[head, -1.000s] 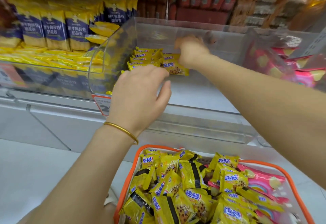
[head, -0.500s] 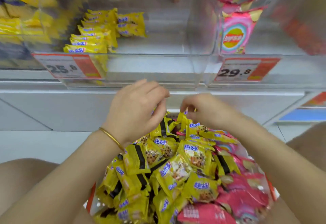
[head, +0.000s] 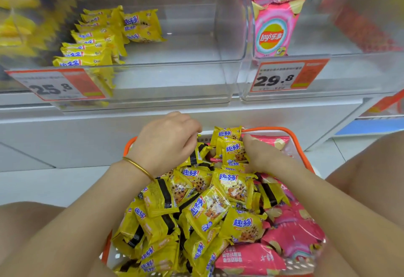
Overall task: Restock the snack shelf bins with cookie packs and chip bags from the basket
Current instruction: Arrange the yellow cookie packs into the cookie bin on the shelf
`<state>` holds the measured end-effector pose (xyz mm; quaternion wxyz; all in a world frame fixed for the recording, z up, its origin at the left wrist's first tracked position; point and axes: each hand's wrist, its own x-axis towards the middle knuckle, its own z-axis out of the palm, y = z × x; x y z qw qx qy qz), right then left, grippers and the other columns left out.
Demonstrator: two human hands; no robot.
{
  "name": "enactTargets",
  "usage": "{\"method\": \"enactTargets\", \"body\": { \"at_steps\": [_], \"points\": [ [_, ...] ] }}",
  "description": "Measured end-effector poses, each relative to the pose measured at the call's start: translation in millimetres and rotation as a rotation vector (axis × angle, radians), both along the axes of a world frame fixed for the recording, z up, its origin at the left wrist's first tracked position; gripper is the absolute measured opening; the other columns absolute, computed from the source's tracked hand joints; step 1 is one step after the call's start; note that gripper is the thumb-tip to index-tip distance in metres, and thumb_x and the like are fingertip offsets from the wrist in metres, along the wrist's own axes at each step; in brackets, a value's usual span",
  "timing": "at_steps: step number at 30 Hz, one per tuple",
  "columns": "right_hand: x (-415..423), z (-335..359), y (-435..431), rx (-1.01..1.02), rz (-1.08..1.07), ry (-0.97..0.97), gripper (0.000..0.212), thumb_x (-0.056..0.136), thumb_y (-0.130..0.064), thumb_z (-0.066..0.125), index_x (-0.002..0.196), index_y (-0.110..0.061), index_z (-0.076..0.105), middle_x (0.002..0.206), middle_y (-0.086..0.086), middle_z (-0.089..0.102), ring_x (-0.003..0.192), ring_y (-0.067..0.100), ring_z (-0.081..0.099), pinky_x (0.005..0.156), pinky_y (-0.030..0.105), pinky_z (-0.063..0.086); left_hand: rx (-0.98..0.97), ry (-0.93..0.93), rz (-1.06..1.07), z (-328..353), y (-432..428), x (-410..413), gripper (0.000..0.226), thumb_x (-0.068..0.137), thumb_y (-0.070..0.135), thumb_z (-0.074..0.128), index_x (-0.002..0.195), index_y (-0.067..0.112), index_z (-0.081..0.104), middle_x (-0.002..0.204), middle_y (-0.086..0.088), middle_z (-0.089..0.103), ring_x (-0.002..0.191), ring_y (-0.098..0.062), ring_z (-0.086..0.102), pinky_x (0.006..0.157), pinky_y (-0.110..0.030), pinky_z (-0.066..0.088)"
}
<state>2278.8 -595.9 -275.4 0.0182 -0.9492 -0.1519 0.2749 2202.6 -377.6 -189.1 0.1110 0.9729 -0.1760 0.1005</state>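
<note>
Early in the restock: cookie bin (head: 185, 73) has shelved packs (head: 91, 43) only along its left side; chip bin (head: 349, 73) shows a few bags (head: 273, 32). The basket (head: 273, 127) is heaped with cookie packs (head: 229, 187) and chip bags (head: 293, 235). Our right hand (head: 262, 158) fingers clamp cookie packs at the far end of it; left hand (head: 166, 143) fingers curl into the pile, grip hidden, can't tell. White shelf (head: 87, 128), pale floor tiles (head: 32, 187).
</note>
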Motion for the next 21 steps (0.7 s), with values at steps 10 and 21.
{"method": "enactTargets", "body": {
  "at_steps": [10,21],
  "points": [
    [-3.0,74.1,-4.6,0.358,-0.078,0.065,0.049,0.082,0.005,0.057,0.127,-0.014,0.046,0.109,0.011,0.054,0.093,0.025,0.055,0.062,0.028,0.04,-0.105,0.059,-0.024,-3.4,-3.5,-3.8,0.04,0.087,0.039,0.033,0.098,0.02,0.066,0.092,0.006,0.064,0.085,-0.015,0.059,0.068,-0.036,0.053],
    [-26.6,102.6,16.3,1.388,-0.598,0.697,0.034,0.084,0.017,0.045,0.111,-0.002,0.055,0.077,0.013,0.051,0.072,0.019,0.053,0.066,0.025,0.051,-0.392,0.248,-0.071,4.4,-17.9,-16.6,0.063,0.072,0.032,0.077,0.118,0.031,0.035,0.114,0.011,0.036,0.102,0.006,0.037,0.088,-0.011,0.035]
  ]
}}
